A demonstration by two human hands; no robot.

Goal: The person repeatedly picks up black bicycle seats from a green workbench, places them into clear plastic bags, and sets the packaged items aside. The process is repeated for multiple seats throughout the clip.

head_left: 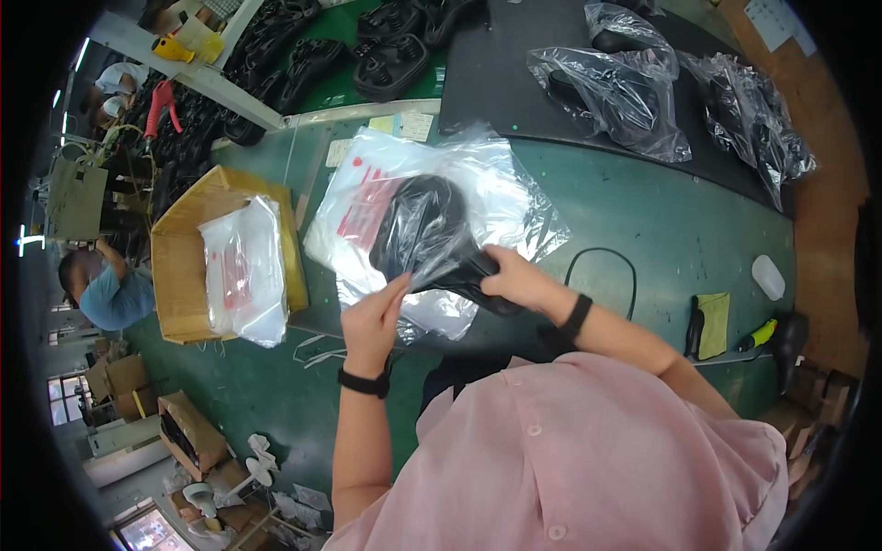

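A black bicycle saddle (415, 213), partly inside a clear plastic bag (439, 246), is held over a stack of clear bags with red print (354, 207). The fingers of my left hand (369, 321) pinch the near edge of the bag. My right hand (514, 277) is closed around the saddle's narrow end, which points toward me and to the right. The wide end lies under the film, farther away and to the left. My right fingertips are partly hidden behind the saddle.
A yellow carton (175, 275) with more clear bags (246, 275) stands left. Bagged saddles (616, 96) lie on a black mat (496, 69) at the far right; unbagged ones (390, 66) are at the far left. A black cord loop (634, 275) lies near my right arm.
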